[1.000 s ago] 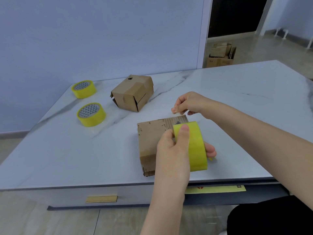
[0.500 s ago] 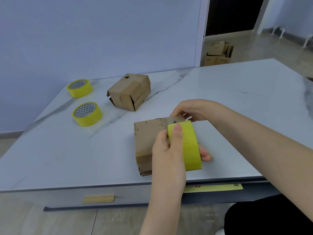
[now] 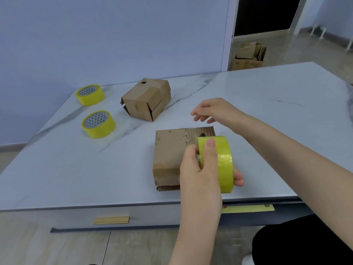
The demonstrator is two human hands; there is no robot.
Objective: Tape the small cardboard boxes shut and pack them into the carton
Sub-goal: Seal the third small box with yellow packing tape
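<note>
Tape roll (image 3: 222,165) is gripped in the left hand (image 3: 198,175) over the box (image 3: 172,150) near the worktop (image 3: 76,169) front edge; right hand (image 3: 214,109) hovers beyond it, fingers loosely spread, empty.

Soft, cool, even light with faint shadows on the bench (image 3: 57,169). Small glare on the held tape (image 3: 224,159). Right hand (image 3: 214,110) slightly blurred; frame edges bow outward.

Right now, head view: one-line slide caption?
Left hand grips tape roll over near cardboard box; right hand hovers open beyond it.
</note>
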